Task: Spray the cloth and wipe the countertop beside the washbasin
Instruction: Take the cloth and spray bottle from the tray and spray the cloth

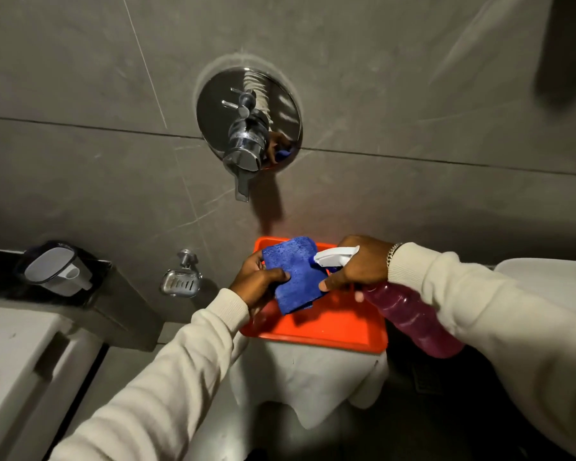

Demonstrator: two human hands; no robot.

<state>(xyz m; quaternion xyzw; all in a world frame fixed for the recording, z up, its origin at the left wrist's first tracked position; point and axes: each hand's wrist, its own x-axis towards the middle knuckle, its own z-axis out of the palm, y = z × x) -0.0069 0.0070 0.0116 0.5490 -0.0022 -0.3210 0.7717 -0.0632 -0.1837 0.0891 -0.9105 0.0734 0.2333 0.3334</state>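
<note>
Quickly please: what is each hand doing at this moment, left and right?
Left hand: closed, holding the blue cloth above the orange tray.
Right hand: closed around the pink spray bottle, nozzle facing the cloth.

There are two hands (263,281), one blue cloth (296,277), one spray bottle (409,314), one orange tray (326,331), one soap dish (180,284) and one wall tap (246,128).

A stand draped in a white cloth (308,377) carries an orange tray (316,331), which sits flat on top against the grey wall. At far left, a dark ledge (0,271) bears a white-and-dark jug (55,269) lying tilted on it.
</note>
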